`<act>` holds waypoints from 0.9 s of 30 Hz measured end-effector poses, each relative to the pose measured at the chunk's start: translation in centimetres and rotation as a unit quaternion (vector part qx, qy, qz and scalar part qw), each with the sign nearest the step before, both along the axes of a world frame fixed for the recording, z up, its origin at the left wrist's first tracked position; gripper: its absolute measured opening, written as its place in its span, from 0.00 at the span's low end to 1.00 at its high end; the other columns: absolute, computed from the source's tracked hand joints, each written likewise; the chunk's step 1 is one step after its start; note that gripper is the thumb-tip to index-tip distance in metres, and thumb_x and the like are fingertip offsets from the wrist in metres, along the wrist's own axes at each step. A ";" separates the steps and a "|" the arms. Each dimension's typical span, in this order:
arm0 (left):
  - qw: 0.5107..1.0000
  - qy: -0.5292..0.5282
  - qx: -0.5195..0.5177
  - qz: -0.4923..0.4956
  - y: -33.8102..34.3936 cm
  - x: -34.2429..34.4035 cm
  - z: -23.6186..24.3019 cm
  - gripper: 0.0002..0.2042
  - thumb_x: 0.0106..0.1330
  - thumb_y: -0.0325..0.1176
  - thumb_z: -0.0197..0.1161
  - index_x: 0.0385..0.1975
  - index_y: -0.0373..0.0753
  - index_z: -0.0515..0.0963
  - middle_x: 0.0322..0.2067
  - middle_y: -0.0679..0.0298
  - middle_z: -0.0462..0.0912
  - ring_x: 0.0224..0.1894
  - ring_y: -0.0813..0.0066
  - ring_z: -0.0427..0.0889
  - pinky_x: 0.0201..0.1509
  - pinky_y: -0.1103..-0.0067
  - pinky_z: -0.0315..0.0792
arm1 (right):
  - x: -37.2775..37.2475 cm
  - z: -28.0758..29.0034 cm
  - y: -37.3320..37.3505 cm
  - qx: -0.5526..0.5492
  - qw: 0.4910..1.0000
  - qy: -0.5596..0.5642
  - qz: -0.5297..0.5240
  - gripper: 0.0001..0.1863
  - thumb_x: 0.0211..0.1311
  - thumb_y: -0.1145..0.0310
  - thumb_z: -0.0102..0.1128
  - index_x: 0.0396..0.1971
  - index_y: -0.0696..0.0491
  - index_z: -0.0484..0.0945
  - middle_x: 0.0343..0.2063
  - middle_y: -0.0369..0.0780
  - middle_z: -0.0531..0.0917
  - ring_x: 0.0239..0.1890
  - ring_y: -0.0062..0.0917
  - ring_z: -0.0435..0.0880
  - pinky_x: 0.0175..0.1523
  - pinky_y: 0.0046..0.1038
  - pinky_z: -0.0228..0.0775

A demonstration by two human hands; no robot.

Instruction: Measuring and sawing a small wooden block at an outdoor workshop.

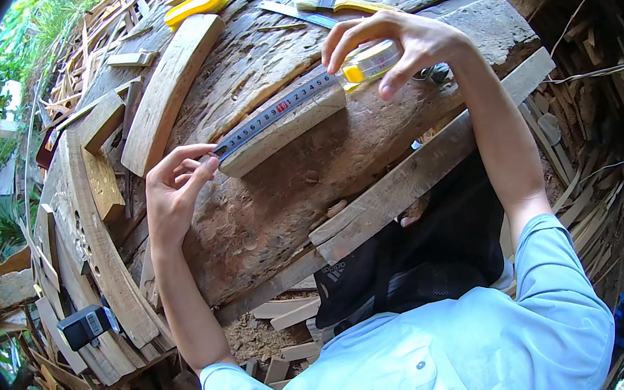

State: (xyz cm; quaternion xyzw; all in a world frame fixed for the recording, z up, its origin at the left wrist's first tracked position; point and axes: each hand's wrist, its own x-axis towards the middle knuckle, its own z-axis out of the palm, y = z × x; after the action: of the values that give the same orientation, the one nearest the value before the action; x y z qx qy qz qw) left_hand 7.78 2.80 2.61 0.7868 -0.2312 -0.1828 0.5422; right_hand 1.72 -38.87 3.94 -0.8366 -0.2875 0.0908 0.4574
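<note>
A tape measure (pixel 373 61) with a clear and yellow case has its blade (pixel 264 119) drawn out along a short wooden block (pixel 289 137), which lies on a rough, weathered slab (pixel 253 225). My left hand (pixel 173 182) pinches the blade's end at the block's left end. At the other end, my right hand (pixel 418 40) grips the case, fingers over its far side and thumb on the near side. A brush (pixel 339 1) with a pale wooden handle and a flat metallic strip (pixel 298 14) rest beyond my right hand.
On the slab's far left lie a yellow oval object (pixel 195 6) and a curved wooden piece (pixel 175 95). More curved boards (pixel 104 244) and a small black box (pixel 85 326) are at left. A plank (pixel 396 184) runs along the near edge. Scrap wood (pixel 614 181) piles up at right.
</note>
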 end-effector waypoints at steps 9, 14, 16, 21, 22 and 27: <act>1.000 -0.023 0.005 -0.001 0.0 -0.1 0.0 0.10 0.67 0.29 0.72 0.46 0.33 0.86 0.31 0.69 0.85 0.31 0.90 0.78 0.36 0.90 0.71 | 0.1 0.3 0.3 0.002 1.000 0.003 0.027 0.38 0.38 0.48 0.87 0.54 0.44 0.86 0.57 0.38 0.81 0.62 0.33 0.79 0.74 0.44 0.67; 0.999 -0.040 0.011 -0.012 0.1 -0.1 0.0 0.10 0.68 0.29 0.71 0.46 0.34 0.87 0.31 0.70 0.85 0.30 0.92 0.74 0.32 0.90 0.68 | 0.0 0.2 0.4 0.007 1.000 0.014 0.022 0.38 0.37 0.46 0.87 0.53 0.42 0.86 0.57 0.38 0.81 0.62 0.33 0.78 0.74 0.44 0.66; 0.999 -0.045 0.013 -0.012 0.2 0.0 -0.1 0.10 0.67 0.29 0.71 0.46 0.34 0.87 0.31 0.70 0.85 0.29 0.92 0.75 0.32 0.90 0.68 | 0.0 0.2 0.4 0.004 1.000 0.002 0.022 0.36 0.39 0.45 0.86 0.52 0.43 0.86 0.57 0.38 0.82 0.61 0.33 0.79 0.72 0.43 0.68; 0.998 -0.051 -0.021 -0.001 -0.2 -0.2 -0.2 0.09 0.67 0.28 0.72 0.45 0.34 0.87 0.33 0.66 0.87 0.29 0.90 0.79 0.33 0.90 0.73 | -0.3 1.0 0.8 0.029 0.999 0.026 -0.006 0.32 0.44 0.47 0.82 0.50 0.47 0.86 0.55 0.38 0.82 0.59 0.31 0.80 0.69 0.40 0.71; 0.999 -0.045 -0.024 -0.001 -0.2 -0.2 -0.2 0.09 0.67 0.27 0.71 0.45 0.34 0.86 0.35 0.65 0.87 0.29 0.89 0.80 0.34 0.89 0.74 | -0.4 1.2 0.8 0.033 0.999 0.034 -0.016 0.31 0.45 0.50 0.81 0.49 0.51 0.85 0.54 0.40 0.80 0.59 0.31 0.79 0.68 0.38 0.69; 0.999 -0.025 -0.030 0.007 -0.1 -0.1 -0.4 0.07 0.68 0.26 0.69 0.43 0.34 0.84 0.38 0.65 0.87 0.31 0.87 0.81 0.37 0.87 0.77 | 0.0 0.7 1.1 0.034 0.999 0.012 -0.026 0.29 0.47 0.52 0.80 0.48 0.51 0.85 0.54 0.40 0.81 0.59 0.31 0.79 0.69 0.37 0.69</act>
State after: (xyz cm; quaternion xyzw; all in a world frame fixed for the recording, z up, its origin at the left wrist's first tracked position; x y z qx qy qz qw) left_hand 7.64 2.69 2.25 0.7759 -0.2445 -0.1522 0.5613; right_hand 1.68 -37.81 4.60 -0.8266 -0.2630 0.0785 0.4914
